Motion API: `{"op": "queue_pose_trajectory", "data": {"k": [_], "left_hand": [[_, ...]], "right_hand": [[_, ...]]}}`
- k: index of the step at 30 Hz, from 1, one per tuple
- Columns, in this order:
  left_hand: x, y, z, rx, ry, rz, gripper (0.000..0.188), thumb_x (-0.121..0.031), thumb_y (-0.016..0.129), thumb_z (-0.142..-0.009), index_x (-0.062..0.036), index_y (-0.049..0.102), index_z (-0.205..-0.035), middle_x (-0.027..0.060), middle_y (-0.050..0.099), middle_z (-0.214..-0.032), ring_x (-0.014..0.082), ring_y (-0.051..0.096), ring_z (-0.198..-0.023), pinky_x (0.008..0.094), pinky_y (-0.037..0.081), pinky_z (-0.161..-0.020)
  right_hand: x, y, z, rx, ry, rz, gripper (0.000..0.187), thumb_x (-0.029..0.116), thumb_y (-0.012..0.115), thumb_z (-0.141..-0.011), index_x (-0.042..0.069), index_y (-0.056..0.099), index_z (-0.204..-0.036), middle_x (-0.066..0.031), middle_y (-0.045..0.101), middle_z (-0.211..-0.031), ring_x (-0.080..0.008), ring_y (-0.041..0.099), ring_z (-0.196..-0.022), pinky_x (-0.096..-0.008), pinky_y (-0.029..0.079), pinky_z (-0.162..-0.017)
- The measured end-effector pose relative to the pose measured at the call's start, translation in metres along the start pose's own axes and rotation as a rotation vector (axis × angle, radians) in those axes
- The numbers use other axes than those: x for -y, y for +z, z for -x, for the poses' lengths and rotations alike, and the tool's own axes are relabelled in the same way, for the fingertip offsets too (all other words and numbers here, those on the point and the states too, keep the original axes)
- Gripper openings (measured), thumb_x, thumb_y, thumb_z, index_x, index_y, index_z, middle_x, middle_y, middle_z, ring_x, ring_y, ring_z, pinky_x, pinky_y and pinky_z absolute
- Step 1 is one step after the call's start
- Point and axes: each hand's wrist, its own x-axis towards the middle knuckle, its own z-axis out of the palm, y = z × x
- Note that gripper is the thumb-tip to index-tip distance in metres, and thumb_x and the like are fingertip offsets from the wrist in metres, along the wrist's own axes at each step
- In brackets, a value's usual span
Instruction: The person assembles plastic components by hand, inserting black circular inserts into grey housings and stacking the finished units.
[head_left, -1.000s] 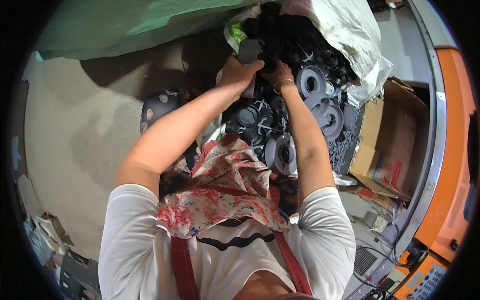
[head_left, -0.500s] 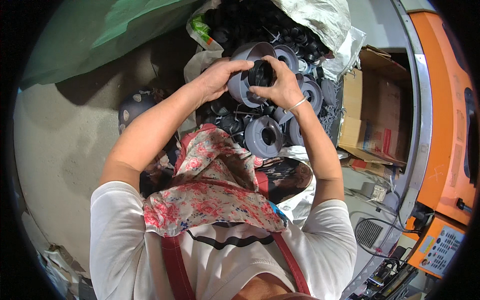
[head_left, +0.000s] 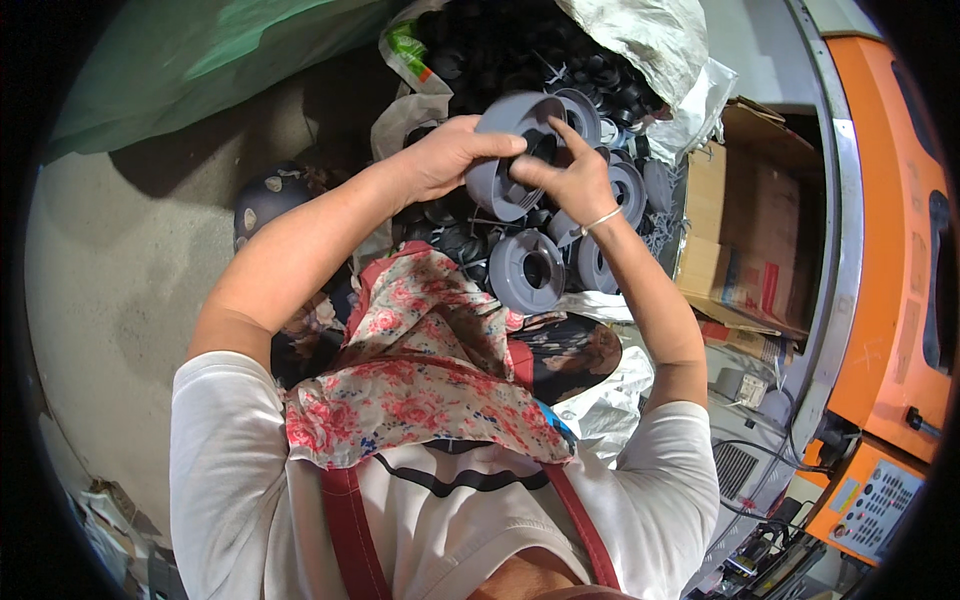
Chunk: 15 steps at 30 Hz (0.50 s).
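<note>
A grey round cup-like plastic part (head_left: 497, 192) with a wide rim is tilted on its side between my hands, above the pile. My left hand (head_left: 448, 158) is closed on its left side, thumb lying over the rim. At the opening is my right hand (head_left: 580, 178), its index finger stretched to the rim and its thumb apart and blurred. Something dark shows in the opening between thumb and finger; whether it is a black ring seated inside, I cannot tell. More grey parts (head_left: 526, 271) lie just below and to the right, among black plastic rings (head_left: 458, 242).
A white sack (head_left: 650, 35) spills many small black pieces (head_left: 520, 55) at the back. To the right stand an open cardboard box (head_left: 705, 215) and an orange machine (head_left: 880, 290) with a button panel. Green sheeting (head_left: 200, 70) hangs at far left.
The black ring that stood out between my hands is mostly out of sight now. My right thumb and index finger have spread apart, and the grey part has shifted slightly right.
</note>
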Motion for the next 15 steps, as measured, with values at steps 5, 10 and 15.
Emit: {"op": "queue_pose_trajectory", "data": {"k": [5, 10, 15], "left_hand": [[0.005, 0.007, 0.002, -0.091, 0.059, -0.082, 0.04, -0.02, 0.065, -0.08, -0.0004, 0.051, -0.113, 0.0062, 0.059, -0.101, 0.0127, 0.057, -0.09, 0.027, 0.046, -0.08], [0.014, -0.003, 0.002, -0.127, 0.006, -0.116, 0.032, -0.02, 0.063, -0.081, -0.0012, 0.056, -0.106, 0.0051, 0.06, -0.097, 0.0104, 0.057, -0.085, 0.0251, 0.048, -0.076], [0.007, 0.003, -0.002, -0.177, -0.075, 0.05, 0.027, -0.02, 0.06, -0.084, -0.0004, 0.058, -0.103, 0.004, 0.062, -0.091, 0.01, 0.059, -0.08, 0.024, 0.05, -0.075]], "right_hand": [[-0.021, -0.009, 0.001, 0.224, 0.199, -0.185, 0.076, 0.041, 0.072, -0.071, -0.017, 0.046, -0.112, -0.0148, 0.063, -0.088, -0.0186, 0.06, -0.075, -0.028, 0.051, -0.073], [0.012, 0.008, 0.009, -0.086, 0.077, -0.218, 0.066, 0.024, 0.081, -0.065, -0.011, 0.046, -0.109, -0.0125, 0.063, -0.082, -0.0116, 0.058, -0.073, -0.0238, 0.048, -0.067], [-0.027, 0.017, -0.01, -0.368, 0.17, -0.3, 0.042, 0.035, 0.07, -0.077, -0.005, 0.06, -0.071, -0.006, 0.059, -0.067, -0.0106, 0.052, -0.06, -0.0258, 0.043, -0.056]]}}
